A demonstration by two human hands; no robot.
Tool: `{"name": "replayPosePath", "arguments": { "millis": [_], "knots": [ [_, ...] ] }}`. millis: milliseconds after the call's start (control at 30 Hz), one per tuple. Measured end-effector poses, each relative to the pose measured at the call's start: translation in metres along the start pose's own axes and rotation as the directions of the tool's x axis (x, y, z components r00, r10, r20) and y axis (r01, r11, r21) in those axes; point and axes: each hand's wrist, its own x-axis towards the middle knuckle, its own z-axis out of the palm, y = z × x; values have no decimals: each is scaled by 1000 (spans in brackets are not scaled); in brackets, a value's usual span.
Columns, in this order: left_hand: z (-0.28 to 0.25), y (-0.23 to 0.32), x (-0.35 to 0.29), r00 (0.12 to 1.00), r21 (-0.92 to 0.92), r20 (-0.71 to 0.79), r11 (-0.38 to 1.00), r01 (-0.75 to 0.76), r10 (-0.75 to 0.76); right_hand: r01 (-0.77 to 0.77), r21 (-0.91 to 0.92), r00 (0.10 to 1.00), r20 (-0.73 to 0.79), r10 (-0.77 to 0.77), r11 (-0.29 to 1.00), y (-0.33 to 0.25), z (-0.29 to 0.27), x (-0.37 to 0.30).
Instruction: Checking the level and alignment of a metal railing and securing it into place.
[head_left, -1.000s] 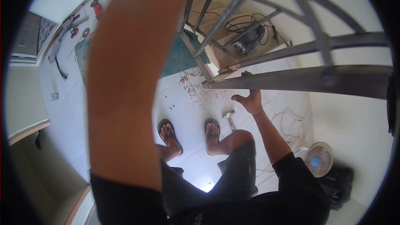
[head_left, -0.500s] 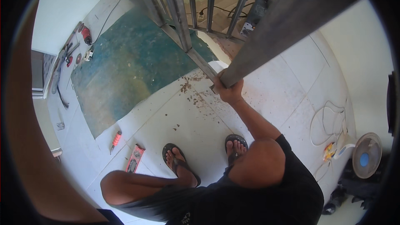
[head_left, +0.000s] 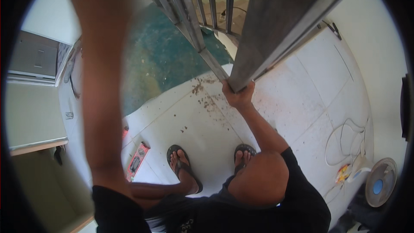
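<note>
Left arm [head_left: 103, 86] has swung to upper left, its hand out of view, grip untellable; centre, right hand [head_left: 239, 98] clasps one railing [head_left: 267, 30].

Pretty basic outfit, honestly. The shirt [head_left: 250, 218] was black and short-sleeved, with a small pale print [head_left: 186, 225] down at the near edge, too tiny to make out. The left sleeve [head_left: 115, 209] and right sleeve [head_left: 299, 172] were black too, straight hems, bare arms past them. Under that, dark grey shorts [head_left: 172, 208], with the right knee [head_left: 263, 179] bare. Footwear was black thongs: left flip-flop [head_left: 183, 167] and right flip-flop [head_left: 245, 147], both with rounded toes and dark straps.
</note>
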Motion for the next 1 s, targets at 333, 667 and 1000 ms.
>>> {"name": "replayPosePath", "arguments": {
  "millis": [333,667,1000],
  "knots": [
    [0,18,-174,905,266,378,959,99,-198,-7,92,931,365,-27,996,19,-18,-3],
    [1,17,-161,918,262,395,963,-69,-42,28,-84,989,145,-16,996,16,-12,-2],
    [9,21,-166,924,329,382,939,-97,-38,290,-52,956,70,-286,956,1,-11,14]
  ]
}}
